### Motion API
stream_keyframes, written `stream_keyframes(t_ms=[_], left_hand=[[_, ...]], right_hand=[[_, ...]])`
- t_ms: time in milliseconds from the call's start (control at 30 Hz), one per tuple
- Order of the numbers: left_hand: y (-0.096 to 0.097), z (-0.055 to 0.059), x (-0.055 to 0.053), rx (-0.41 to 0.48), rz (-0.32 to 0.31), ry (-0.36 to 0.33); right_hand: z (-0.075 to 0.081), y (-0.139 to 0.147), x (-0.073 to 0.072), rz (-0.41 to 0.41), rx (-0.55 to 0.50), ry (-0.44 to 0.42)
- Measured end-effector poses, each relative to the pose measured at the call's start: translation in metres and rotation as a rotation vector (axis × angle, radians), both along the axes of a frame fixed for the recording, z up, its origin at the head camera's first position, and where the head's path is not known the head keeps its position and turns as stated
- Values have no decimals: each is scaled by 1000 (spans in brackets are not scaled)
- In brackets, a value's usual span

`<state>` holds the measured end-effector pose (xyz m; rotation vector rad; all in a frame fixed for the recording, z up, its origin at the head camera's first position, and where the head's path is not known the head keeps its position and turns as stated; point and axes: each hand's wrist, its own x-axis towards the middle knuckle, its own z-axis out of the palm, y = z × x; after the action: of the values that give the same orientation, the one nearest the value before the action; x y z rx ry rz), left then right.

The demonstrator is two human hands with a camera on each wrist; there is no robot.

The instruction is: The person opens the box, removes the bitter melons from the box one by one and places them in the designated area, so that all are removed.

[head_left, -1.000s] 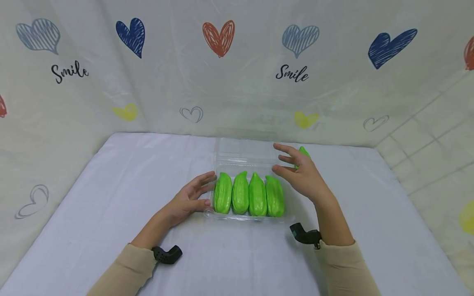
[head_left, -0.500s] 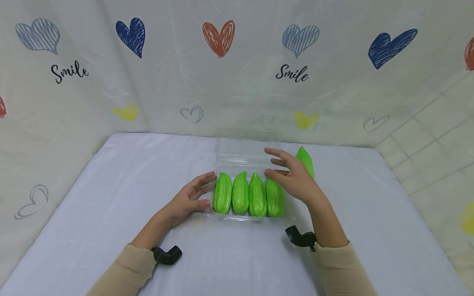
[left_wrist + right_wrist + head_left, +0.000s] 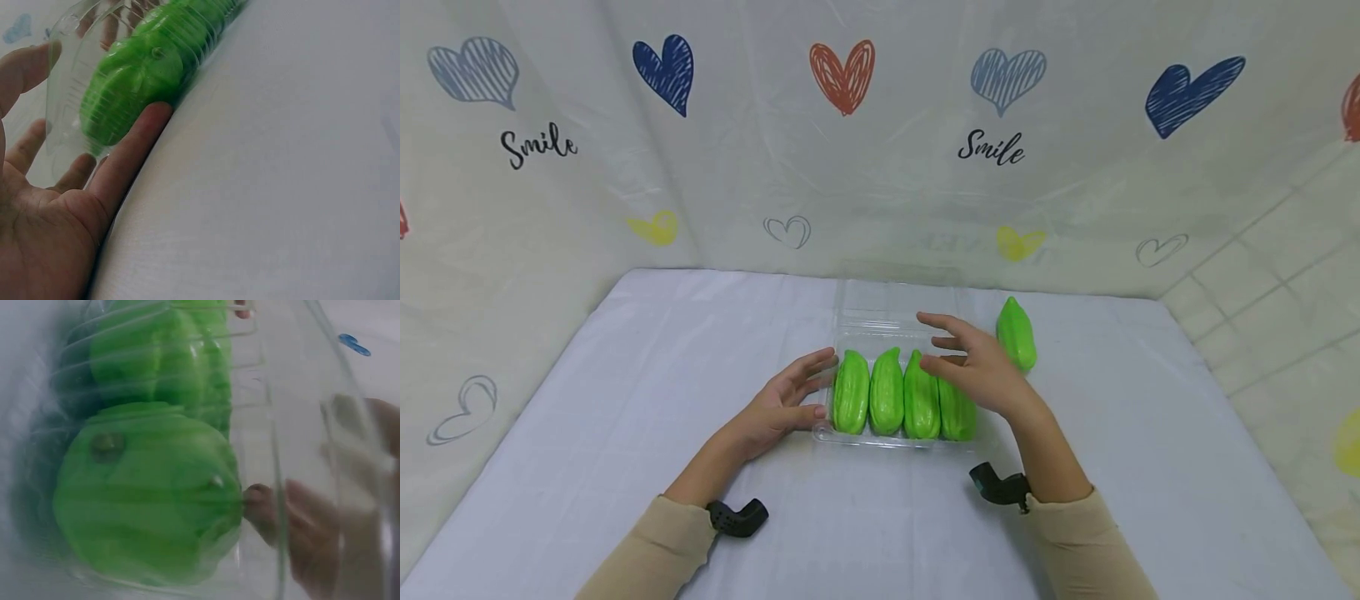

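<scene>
In the head view, several bright green, ridged gourd-like vegetables (image 3: 887, 392) stand side by side in a clear plastic box (image 3: 895, 442). Its transparent lid (image 3: 887, 300) lies folded back at the far side. My left hand (image 3: 784, 407) rests at the box's left wall, fingers spread, thumb near the front corner. The left wrist view has the thumb (image 3: 150, 119) against the clear wall. Over the right end of the box my right hand (image 3: 981, 362) hovers with spread fingers and holds nothing, partly covering the rightmost vegetables. Through the plastic, right fingers (image 3: 312, 525) show blurred in the right wrist view.
One more green vegetable (image 3: 1017, 337) lies on the white tablecloth (image 3: 850, 525), behind and right of the box. A white wall cloth (image 3: 880, 175) printed with hearts hangs at the table's back edge. Each wrist wears a black camera (image 3: 737, 517).
My right hand has moved left and slightly toward me, from beside the loose vegetable to over the box's right end, uncovering that vegetable. The left hand and the box have stayed put.
</scene>
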<state>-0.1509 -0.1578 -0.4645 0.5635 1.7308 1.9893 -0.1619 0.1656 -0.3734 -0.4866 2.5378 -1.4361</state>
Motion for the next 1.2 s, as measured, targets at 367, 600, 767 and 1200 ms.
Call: stream_keyframes(t_ms=[367,600,767,1200], left_hand=[[0,0,1,1,-1,1],[0,0,1,-3,-1,5],[0,-1,1,0,-2,9],[0,-1,1,0,-4,5]], right_hand=[[-9,-4,-1,29,47,16],[-8,-11,3,67,90,60],[-10,-14,4,70,161,123],[-16,-23,5,121,339,248]])
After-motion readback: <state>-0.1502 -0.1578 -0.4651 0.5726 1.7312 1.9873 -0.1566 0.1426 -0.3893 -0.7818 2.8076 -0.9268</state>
